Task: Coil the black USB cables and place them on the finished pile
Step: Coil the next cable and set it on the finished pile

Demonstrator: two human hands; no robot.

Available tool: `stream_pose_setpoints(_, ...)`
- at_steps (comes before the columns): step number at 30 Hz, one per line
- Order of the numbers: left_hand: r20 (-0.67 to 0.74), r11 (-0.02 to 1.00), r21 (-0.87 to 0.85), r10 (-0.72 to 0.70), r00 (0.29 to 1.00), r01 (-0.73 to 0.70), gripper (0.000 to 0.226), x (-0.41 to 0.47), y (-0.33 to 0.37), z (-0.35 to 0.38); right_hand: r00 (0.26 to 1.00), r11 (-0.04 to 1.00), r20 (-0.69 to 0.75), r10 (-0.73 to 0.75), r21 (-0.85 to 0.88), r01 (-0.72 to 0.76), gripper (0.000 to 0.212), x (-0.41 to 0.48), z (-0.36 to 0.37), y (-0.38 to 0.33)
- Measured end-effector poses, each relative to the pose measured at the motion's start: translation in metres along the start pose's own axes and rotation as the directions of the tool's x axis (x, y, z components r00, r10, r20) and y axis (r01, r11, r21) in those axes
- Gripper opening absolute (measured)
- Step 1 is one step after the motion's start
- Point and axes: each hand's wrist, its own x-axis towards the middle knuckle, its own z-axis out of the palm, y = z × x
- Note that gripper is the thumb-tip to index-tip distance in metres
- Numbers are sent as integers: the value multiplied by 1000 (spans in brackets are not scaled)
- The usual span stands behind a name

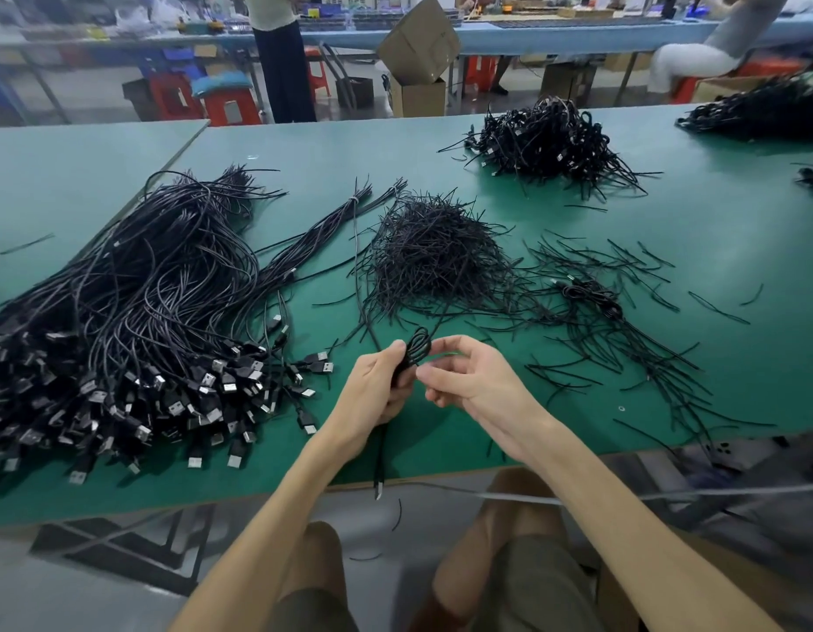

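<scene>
Coiling step. Keep loops of the cable (417, 349) equal and clamped in the gripping left hand (380, 390); draw up the tail (380, 467) dangling past the table edge (213, 504). Guide with the right hand (470, 380), fingers curled against the coil's top, perhaps pinching a strand; cannot tell. Well apart from the finished pile (545, 139) at the far side.

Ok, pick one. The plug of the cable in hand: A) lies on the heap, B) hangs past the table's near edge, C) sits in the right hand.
B: the cable drops from the left hand and its plug dangles below the table edge.
</scene>
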Motion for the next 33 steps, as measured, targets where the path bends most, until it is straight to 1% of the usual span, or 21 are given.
stream_pose_setpoints(3,25,1000,-25,-1,1000,2,52,1,-1,0,997,986,-20,-77,-150,73,35,1,-3,0)
stream_pose_setpoints(5,23,998,-55,-15,1000,16,53,1,-2,-1,993,964,-8,-121,-238,116,39,4,-1,0)
stream_pose_setpoints(8,-3,995,-100,-27,1000,26,52,0,-4,-5,992,973,55,-116,-195,125,43,9,3,1)
stream_pose_setpoints(12,-30,996,-86,-25,999,22,56,0,-6,-4,990,986,97,-101,-123,113,40,12,8,4)
stream_pose_setpoints(14,-47,997,-75,-21,999,17,54,0,-6,-2,992,988,86,-89,-122,99,35,12,10,6)
stream_pose_setpoints(16,-62,999,-44,0,998,-3,60,0,-5,-2,994,987,68,-85,-133,94,27,11,12,7)
stream_pose_setpoints(18,-80,1000,-10,9,997,-10,63,2,-2,0,994,975,36,-105,-195,110,19,11,11,5)
stream_pose_setpoints(19,-84,1000,-2,4,996,-4,63,3,-2,1,992,958,11,-127,-259,126,15,11,11,4)
stream_pose_setpoints(21,-82,1000,9,-4,997,5,63,3,-1,3,979,888,-52,-198,-431,157,10,9,10,4)
stream_pose_setpoints(22,-81,1000,14,-6,997,7,62,3,-1,4,970,848,-78,-230,-504,161,11,9,10,4)
stream_pose_setpoints(23,-80,1000,15,-7,997,8,63,2,-2,4,962,825,-100,-253,-542,160,11,8,12,5)
stream_pose_setpoints(24,-82,1000,13,-7,997,8,63,1,-2,4,955,819,-116,-272,-550,166,12,6,14,5)
stream_pose_setpoints(26,-88,1000,7,-3,996,3,64,0,-2,3,940,809,-134,-315,-556,192,19,5,19,6)
stream_pose_setpoints(28,-95,1000,1,1,995,-1,66,0,-1,1,931,780,-121,-345,-588,213,21,4,23,6)
stream_pose_setpoints(31,-97,999,-38,12,995,-16,65,-2,-2,0,925,722,-98,-368,-657,218,24,1,29,9)
stream_pose_setpoints(33,-98,999,-46,11,995,-16,64,-2,-2,0,909,653,-84,-408,-723,226,20,-2,32,12)
